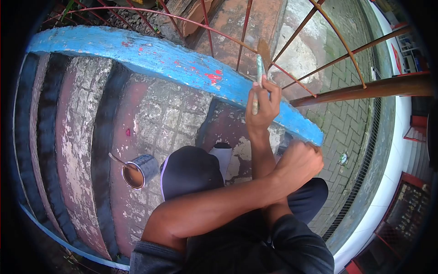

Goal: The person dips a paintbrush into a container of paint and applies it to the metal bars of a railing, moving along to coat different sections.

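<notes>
My right hand (263,102) is closed around a paintbrush (259,68) with a worn, pale blue handle. Its brown bristles point away from me and meet a thin metal bar of the railing (228,37). Crossed over my right forearm, my left arm reaches to the right. My left hand (301,162) is curled into a fist near the end of the blue ledge (182,68); what its fingers hold, if anything, is hidden. A can of brown paint (140,171) with a stick leaning in it stands on the step to the left.
Worn steps (80,137) with dark risers descend on the left. A thick rusty rail (365,90) runs to the right edge, above grey paving (335,123) and a drain grate (360,176). My knees are bent below the ledge. The blue ledge has red paint patches.
</notes>
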Tool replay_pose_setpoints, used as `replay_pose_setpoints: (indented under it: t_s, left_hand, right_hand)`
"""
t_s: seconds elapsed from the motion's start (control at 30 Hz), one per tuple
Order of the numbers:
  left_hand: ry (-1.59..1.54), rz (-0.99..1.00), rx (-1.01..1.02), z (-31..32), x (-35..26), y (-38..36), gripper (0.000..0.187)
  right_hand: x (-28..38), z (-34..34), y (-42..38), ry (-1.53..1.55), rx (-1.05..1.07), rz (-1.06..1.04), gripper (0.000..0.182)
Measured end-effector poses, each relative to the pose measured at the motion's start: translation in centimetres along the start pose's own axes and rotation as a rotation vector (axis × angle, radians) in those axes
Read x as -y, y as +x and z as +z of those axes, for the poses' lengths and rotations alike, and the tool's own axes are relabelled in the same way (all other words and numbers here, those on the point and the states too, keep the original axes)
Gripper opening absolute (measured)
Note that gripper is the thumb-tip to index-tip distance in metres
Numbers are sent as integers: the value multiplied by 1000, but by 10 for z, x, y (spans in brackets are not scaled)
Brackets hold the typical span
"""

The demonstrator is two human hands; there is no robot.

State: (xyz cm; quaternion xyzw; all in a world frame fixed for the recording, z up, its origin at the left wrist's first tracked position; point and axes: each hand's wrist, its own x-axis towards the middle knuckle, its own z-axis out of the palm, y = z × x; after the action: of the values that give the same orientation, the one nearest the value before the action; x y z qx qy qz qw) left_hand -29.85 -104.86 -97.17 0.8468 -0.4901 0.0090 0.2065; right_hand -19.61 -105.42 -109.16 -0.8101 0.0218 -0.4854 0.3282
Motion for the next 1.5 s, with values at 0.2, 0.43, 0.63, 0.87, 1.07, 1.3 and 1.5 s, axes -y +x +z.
replay_pose_setpoints:
  t_s: [0.2,0.43,0.63,0.87,1.07,1.3,1.5]
  left_hand:
    - [47,-31,-4,0,-2,1,5]
    - [-26,22,5,1,0,4,10]
    - [-43,-3,-1,6,-2,4,10]
    - [28,45,-57,3,-1,5,9]
    - [30,-19,31,4,-9,5,4]
    - [-38,30,3,8,-5,6,9]
    - [-19,29,-7,10,-7,10,9]
  right_hand:
    - [-6,-5,-31,32,292,-134,19]
    - [-1,-21,-2,60,360,-10,13]
    - [8,-32,39,12,34,-53,17]
    - [-10,-23,-9,-5,360,-154,18]
    - [-9,-39,11,84,402,-28,14]
    - [-6,-53,41,-10,194,-24,18]
    - [-17,-48,-9,122,468,21,14]
